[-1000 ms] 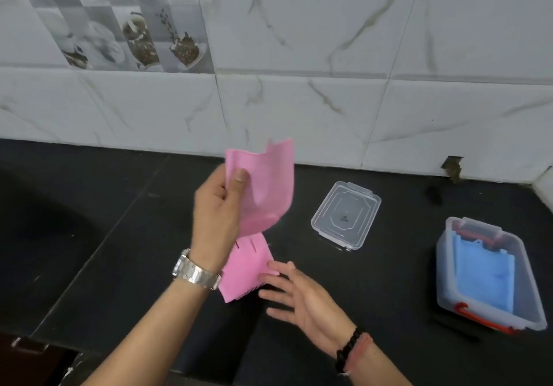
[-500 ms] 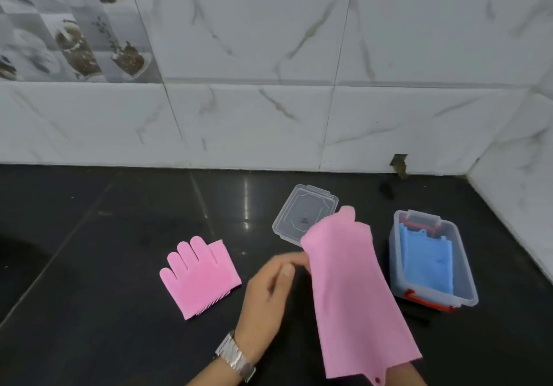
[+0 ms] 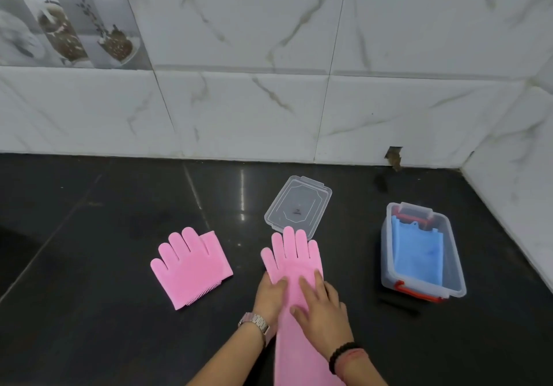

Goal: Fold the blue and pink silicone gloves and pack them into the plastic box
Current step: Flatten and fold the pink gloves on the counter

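A long pink silicone glove (image 3: 291,254) lies flat and unfolded on the black counter, fingers pointing to the wall. My left hand (image 3: 269,294) rests on its left edge and my right hand (image 3: 321,306) presses flat on its middle, fingers spread. A second pink glove (image 3: 191,266), folded in half, lies to the left. The clear plastic box (image 3: 454,266) with red latches stands at the right, with folded blue gloves (image 3: 417,252) inside it.
The box's clear lid (image 3: 299,203) lies on the black counter (image 3: 89,236) just beyond the unfolded glove's fingertips. White marble-tiled walls close the counter at the back and the right.
The pink glove was held up in the air, then swung to the right. Now it lies flat on the counter under both hands. The view has shifted right and down.
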